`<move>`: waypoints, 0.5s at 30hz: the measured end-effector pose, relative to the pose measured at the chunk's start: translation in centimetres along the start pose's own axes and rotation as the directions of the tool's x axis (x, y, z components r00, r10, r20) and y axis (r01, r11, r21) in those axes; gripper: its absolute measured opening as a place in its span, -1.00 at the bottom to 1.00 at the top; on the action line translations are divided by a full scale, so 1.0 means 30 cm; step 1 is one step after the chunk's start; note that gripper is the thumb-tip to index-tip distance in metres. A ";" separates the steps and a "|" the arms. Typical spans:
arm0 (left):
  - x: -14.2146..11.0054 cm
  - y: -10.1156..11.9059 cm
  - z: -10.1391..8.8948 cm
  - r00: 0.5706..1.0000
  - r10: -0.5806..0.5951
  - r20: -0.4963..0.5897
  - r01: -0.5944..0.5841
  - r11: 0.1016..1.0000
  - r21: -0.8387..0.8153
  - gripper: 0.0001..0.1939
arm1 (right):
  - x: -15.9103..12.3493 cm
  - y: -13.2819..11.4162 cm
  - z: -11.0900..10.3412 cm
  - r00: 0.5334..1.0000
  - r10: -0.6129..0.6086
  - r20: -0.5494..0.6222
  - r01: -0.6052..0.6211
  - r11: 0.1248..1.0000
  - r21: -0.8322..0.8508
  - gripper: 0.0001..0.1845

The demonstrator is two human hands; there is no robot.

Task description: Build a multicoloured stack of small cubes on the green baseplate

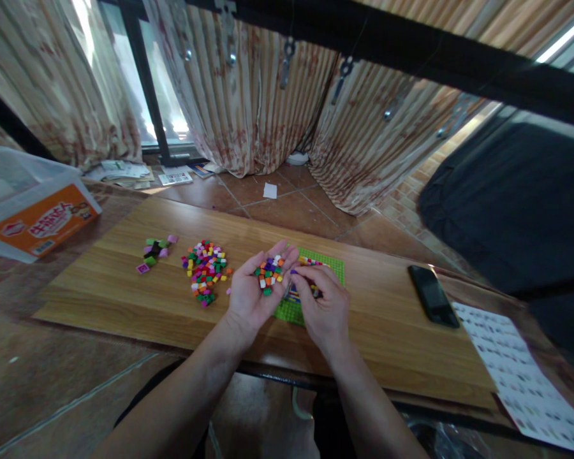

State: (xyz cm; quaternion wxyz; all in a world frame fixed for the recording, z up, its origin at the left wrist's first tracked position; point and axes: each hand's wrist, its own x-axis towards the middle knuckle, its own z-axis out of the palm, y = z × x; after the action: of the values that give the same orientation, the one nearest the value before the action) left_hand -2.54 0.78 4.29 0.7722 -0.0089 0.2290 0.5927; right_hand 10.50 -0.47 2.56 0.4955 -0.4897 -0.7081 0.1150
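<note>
My left hand [246, 299] is turned palm up and cupped, carrying a small heap of colourful toy bricks [270, 273] in orange, white, purple, green and yellow. Close beside its fingers, my right hand [328, 303] pinches a tiny purple brick [294, 272] between thumb and forefinger. Beneath both hands lies a green studded baseplate [289, 312], with rows of coloured bricks fixed on it. The hands cover much of the plate. Left of my left hand, a loose pile of mixed small bricks [209, 264] rests on the wooden table [373, 319].
Larger green, pink and dark bricks [163, 252] lie further left. A clear plastic box with an orange label [43, 223] stands at the far left. On the right are a black phone [433, 295] and a printed sheet [521, 373]. Curtains [268, 108] hang behind the table.
</note>
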 end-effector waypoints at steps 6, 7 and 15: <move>0.036 0.013 -0.041 0.982 -0.012 -0.190 0.016 1.000 0.023 -0.74 | 0.052 0.126 -0.132 0.956 0.227 -0.187 -0.224 0.974 0.038 -0.84; 0.040 0.013 -0.047 0.979 -0.029 -0.200 0.040 0.998 0.051 -0.74 | 0.056 0.146 -0.150 0.947 0.267 -0.178 -0.258 0.964 0.071 -0.84; 0.051 -0.010 -0.064 0.982 -0.116 -0.152 0.146 0.967 0.210 -0.74 | 0.050 0.154 -0.174 0.915 0.394 0.083 -0.403 0.904 0.146 -0.85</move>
State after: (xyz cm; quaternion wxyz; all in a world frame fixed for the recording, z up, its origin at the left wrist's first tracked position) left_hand -2.62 1.55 1.95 0.7882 0.0204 0.3450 0.5093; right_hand 17.37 1.34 2.98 0.4806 -0.5796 -0.5942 0.2829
